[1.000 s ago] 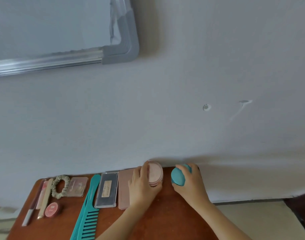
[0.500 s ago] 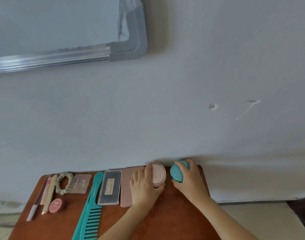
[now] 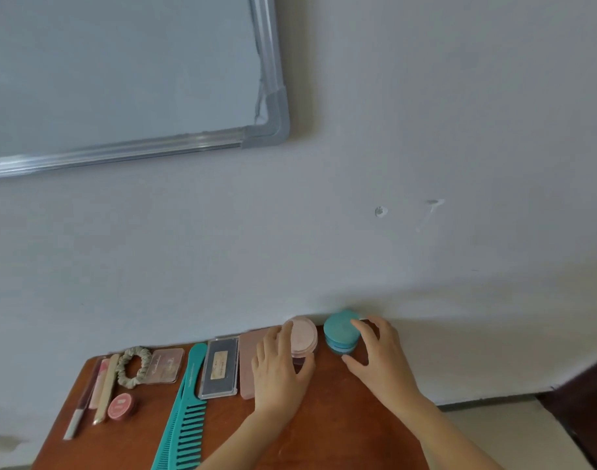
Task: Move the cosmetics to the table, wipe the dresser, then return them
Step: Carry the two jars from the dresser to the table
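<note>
A row of cosmetics lies on the brown wooden top [image 3: 341,432] along the wall. My left hand [image 3: 278,371] curls round a pink-lidded round jar [image 3: 304,335], fingers on its left side and thumb at its base. My right hand [image 3: 380,356] cups a teal round jar [image 3: 339,332], with the index finger on the lid's right edge and the thumb just below the jar. Both jars stand upright on the top, close to the wall. A pink flat palette [image 3: 248,361] is partly hidden under my left hand.
Left of the hands lie a black-and-silver palette [image 3: 221,368], a teal comb [image 3: 185,415], a small pink compact [image 3: 165,366], a grey-green scrunchie [image 3: 134,366], a small red tin [image 3: 121,406] and slim sticks [image 3: 100,388]. A framed whiteboard [image 3: 266,130] hangs on the wall above.
Both hands lowered the two jars, which were tilted in the grip, so they now stand upright by the wall. The fingers have loosened. The view shifted slightly.
</note>
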Motion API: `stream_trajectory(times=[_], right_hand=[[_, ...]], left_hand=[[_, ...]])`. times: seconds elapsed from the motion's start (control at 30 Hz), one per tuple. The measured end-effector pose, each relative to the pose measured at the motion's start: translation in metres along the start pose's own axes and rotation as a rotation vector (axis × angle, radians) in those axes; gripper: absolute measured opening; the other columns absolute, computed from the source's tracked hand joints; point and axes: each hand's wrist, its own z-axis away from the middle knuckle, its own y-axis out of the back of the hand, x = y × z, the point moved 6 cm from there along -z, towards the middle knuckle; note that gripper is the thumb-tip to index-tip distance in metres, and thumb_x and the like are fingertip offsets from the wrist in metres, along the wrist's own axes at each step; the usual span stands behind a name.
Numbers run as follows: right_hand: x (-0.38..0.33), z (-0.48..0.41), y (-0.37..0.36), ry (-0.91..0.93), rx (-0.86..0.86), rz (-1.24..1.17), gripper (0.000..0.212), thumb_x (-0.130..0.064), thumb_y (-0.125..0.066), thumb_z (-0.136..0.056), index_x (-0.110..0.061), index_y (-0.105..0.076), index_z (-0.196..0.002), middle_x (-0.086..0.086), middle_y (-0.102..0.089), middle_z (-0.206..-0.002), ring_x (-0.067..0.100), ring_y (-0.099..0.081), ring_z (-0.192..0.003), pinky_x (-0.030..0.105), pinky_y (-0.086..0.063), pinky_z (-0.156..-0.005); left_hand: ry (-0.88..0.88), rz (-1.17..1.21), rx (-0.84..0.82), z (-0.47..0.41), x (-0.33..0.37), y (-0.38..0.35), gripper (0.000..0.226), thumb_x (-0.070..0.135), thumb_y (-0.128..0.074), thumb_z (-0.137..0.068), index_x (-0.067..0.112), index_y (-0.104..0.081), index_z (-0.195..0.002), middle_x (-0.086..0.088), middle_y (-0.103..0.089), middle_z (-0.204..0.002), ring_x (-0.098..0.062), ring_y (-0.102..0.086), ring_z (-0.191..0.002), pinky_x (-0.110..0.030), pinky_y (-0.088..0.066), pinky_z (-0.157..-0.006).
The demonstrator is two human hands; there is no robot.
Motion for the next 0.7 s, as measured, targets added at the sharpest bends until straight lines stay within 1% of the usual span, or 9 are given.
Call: stream_trajectory(times=[0.1, 0.2, 0.3, 0.4, 0.43, 0.5, 0.53, 0.63, 0.7], right_hand=[[0.003, 0.026, 0.018, -0.063, 0.018, 0.044, 0.06, -0.039, -0.055, -0.087, -0.024, -0.029, -0.139, 0.003, -0.024, -0.144, 0.016, -0.021, -0.134, 0.024, -0.026, -0.108], [0.009, 0.06, 0.044, -0.184, 0.07, 0.085, 0.06, -0.041, -0.051, -0.088, -0.026, -0.025, -0.14, 0.003, -0.019, -0.146, 0.016, -0.015, -0.137, 0.025, -0.023, -0.109], [0.012, 0.106, 0.072, -0.295, 0.142, 0.131, 0.061, -0.041, -0.05, -0.089, -0.024, -0.023, -0.141, 0.005, -0.015, -0.147, 0.018, -0.012, -0.137, 0.026, -0.021, -0.109], [0.002, 0.168, 0.099, -0.409, 0.259, 0.203, 0.059, -0.041, -0.05, -0.089, -0.024, -0.026, -0.14, 0.006, -0.016, -0.147, 0.019, -0.013, -0.136, 0.025, -0.021, -0.109], [-0.005, 0.192, 0.106, -0.449, 0.308, 0.233, 0.059, -0.041, -0.051, -0.089, -0.024, -0.028, -0.14, 0.006, -0.018, -0.147, 0.019, -0.014, -0.137, 0.025, -0.022, -0.108], [-0.023, 0.241, 0.112, -0.547, 0.384, 0.283, 0.058, -0.041, -0.052, -0.089, -0.023, -0.029, -0.139, 0.007, -0.019, -0.147, 0.019, -0.015, -0.137, 0.025, -0.022, -0.109], [-0.034, 0.265, 0.112, -0.591, 0.419, 0.308, 0.058, -0.041, -0.052, -0.088, -0.023, -0.029, -0.139, 0.007, -0.02, -0.147, 0.019, -0.015, -0.137, 0.026, -0.021, -0.109], [-0.069, 0.336, 0.102, -0.725, 0.484, 0.367, 0.06, -0.041, -0.053, -0.087, -0.023, -0.03, -0.139, 0.006, -0.021, -0.147, 0.02, -0.016, -0.137, 0.029, -0.02, -0.111], [-0.091, 0.381, 0.095, -0.794, 0.517, 0.387, 0.059, -0.039, -0.055, -0.087, -0.022, -0.032, -0.138, 0.007, -0.024, -0.146, 0.021, -0.018, -0.137, 0.028, -0.021, -0.11]], left_hand=[[-0.069, 0.011, -0.043, 0.009, 0.014, -0.001, 0.058, 0.039, -0.051, -0.088, 0.025, -0.026, -0.139, 0.001, -0.032, -0.142, -0.018, -0.03, -0.13, -0.031, -0.026, -0.106], [-0.176, 0.036, -0.094, 0.023, 0.034, -0.002, 0.057, 0.036, -0.049, -0.09, 0.023, -0.026, -0.14, 0.001, -0.028, -0.144, -0.018, -0.026, -0.133, -0.033, -0.024, -0.108], [-0.27, 0.106, -0.171, 0.039, 0.055, 0.002, 0.058, 0.037, -0.048, -0.089, 0.017, -0.029, -0.14, -0.005, -0.031, -0.144, -0.022, -0.026, -0.134, -0.035, -0.022, -0.11], [-0.365, 0.199, -0.237, 0.06, 0.076, 0.016, 0.07, 0.052, -0.035, -0.079, 0.013, -0.035, -0.138, -0.012, -0.037, -0.14, -0.028, -0.032, -0.131, -0.04, -0.026, -0.108], [-0.411, 0.231, -0.249, 0.07, 0.081, 0.022, 0.068, 0.049, -0.039, -0.08, 0.013, -0.035, -0.138, -0.012, -0.038, -0.14, -0.028, -0.032, -0.131, -0.04, -0.026, -0.108], [-0.513, 0.276, -0.28, 0.092, 0.087, 0.035, 0.059, 0.032, -0.051, -0.087, 0.013, -0.032, -0.139, -0.012, -0.035, -0.143, -0.026, -0.028, -0.134, -0.04, -0.023, -0.109], [-0.571, 0.303, -0.294, 0.105, 0.088, 0.042, 0.058, 0.027, -0.053, -0.088, 0.014, -0.031, -0.14, -0.011, -0.033, -0.144, -0.025, -0.025, -0.136, -0.04, -0.022, -0.11], [-0.726, 0.324, -0.362, 0.147, 0.085, 0.062, 0.059, 0.035, -0.046, -0.087, 0.014, -0.03, -0.14, -0.011, -0.032, -0.145, -0.026, -0.025, -0.136, -0.04, -0.022, -0.11], [-0.805, 0.327, -0.405, 0.179, 0.085, 0.074, 0.058, 0.034, -0.047, -0.088, 0.014, -0.031, -0.14, -0.012, -0.034, -0.143, -0.027, -0.028, -0.133, -0.04, -0.024, -0.108]])
